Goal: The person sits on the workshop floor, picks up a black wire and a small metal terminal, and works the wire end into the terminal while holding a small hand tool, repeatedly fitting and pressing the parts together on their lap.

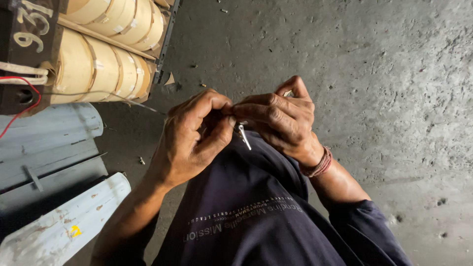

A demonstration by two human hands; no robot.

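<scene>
Metal clip or small tool (243,134), silvery, sits between both hands, its tip poking down below the fingers over the dark shirt (246,216). Left hand (194,140) curled, thumb and fingers pinched at its top. Right hand (278,118) pinching the same spot, fingertips touching the left's; thread band (319,165) on that wrist. Tape-wrapped coils (103,66) upper left, pale panels (54,148) below them, concrete floor (394,98).
</scene>
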